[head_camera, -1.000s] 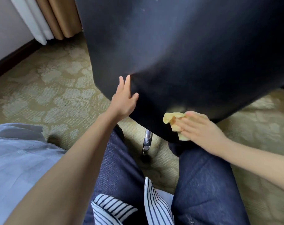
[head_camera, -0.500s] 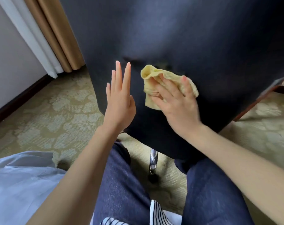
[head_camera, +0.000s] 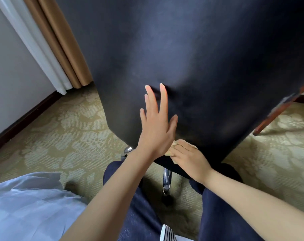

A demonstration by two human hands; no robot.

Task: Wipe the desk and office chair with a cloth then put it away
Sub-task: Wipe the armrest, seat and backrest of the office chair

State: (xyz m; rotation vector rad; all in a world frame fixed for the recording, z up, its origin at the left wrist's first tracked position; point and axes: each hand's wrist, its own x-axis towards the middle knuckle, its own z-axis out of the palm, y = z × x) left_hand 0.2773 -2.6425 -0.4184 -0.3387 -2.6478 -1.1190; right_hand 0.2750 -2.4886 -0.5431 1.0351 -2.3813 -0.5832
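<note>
The black back of the office chair (head_camera: 200,58) fills the upper middle of the head view. My left hand (head_camera: 156,126) lies flat against it with fingers spread, holding nothing. My right hand (head_camera: 189,159) presses the yellow cloth (head_camera: 187,142) against the lower edge of the chair back, just below and right of my left hand. Most of the cloth is hidden under my right hand and behind my left wrist. A chrome leg of the chair base (head_camera: 166,181) shows below, between my knees.
Patterned beige carpet (head_camera: 69,136) covers the floor. Tan and white curtains (head_camera: 57,49) hang at the upper left beside a wall with a dark skirting board. A reddish wooden leg (head_camera: 276,115) slants at the right. My jeans-clad knees are close under the chair.
My right hand slid the cloth from the middle of the chair back down to its lower edge. My left hand stayed flat on the back.
</note>
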